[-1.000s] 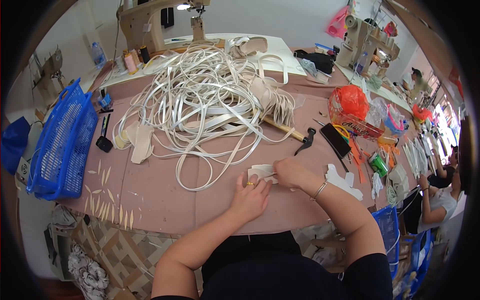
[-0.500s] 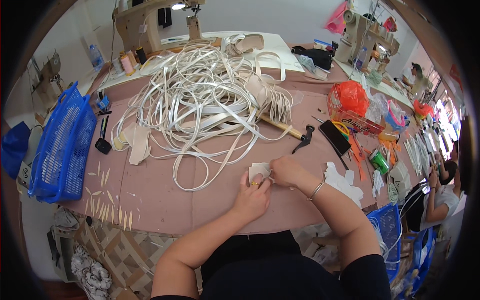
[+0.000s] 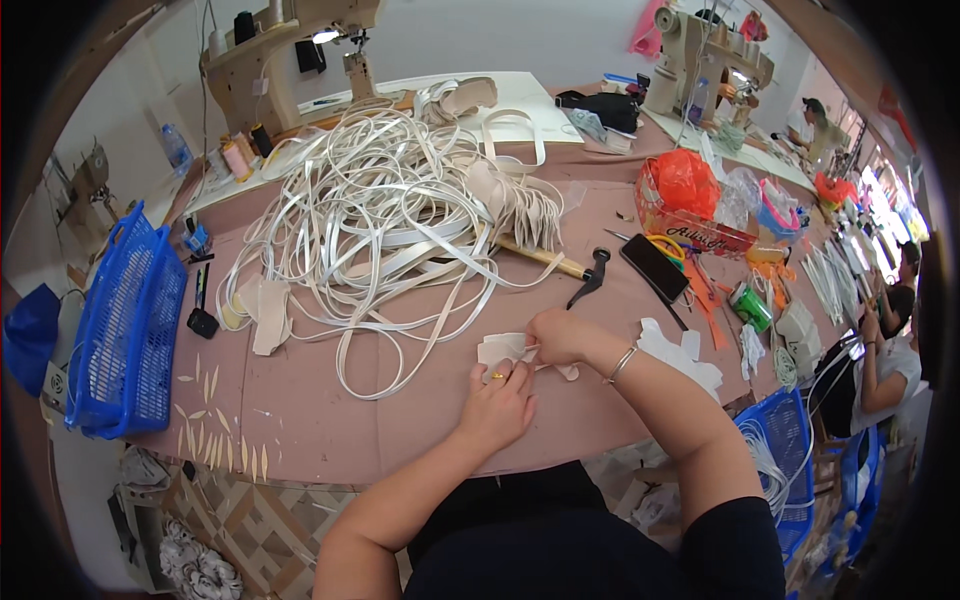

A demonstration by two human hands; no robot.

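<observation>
- A big tangled heap of white flat strapping [image 3: 390, 210] is lying across the far middle of the pinkish-brown surface [image 3: 300, 420], with one loop trailing toward the near edge.
- A wooden-handled hammer with a black head [image 3: 560, 268] is resting just right of the heap, far of the hands.
- A black phone [image 3: 654, 267] is lying right of the hammer, beside a basket holding an orange plastic bag [image 3: 683, 185].
- A blue plastic crate [image 3: 125, 330] is standing at the left edge of the surface.
- Small pale leaf-shaped offcuts [image 3: 215, 435] are scattered on the near left of the surface.
- A white cut-out piece [image 3: 683, 352] is lying just right of the right forearm.
- The cream-coloured leather piece [image 3: 505, 350] is lying near the near edge of the surface, at the middle, between the two hands.
- The left hand [image 3: 498, 405] is pressing down on the near side of the leather piece, fingers curled together, a ring showing.
- The right hand [image 3: 556, 335] is closing its fingers in a pinch on the right edge of the leather piece; a bracelet is sitting on its wrist.
</observation>
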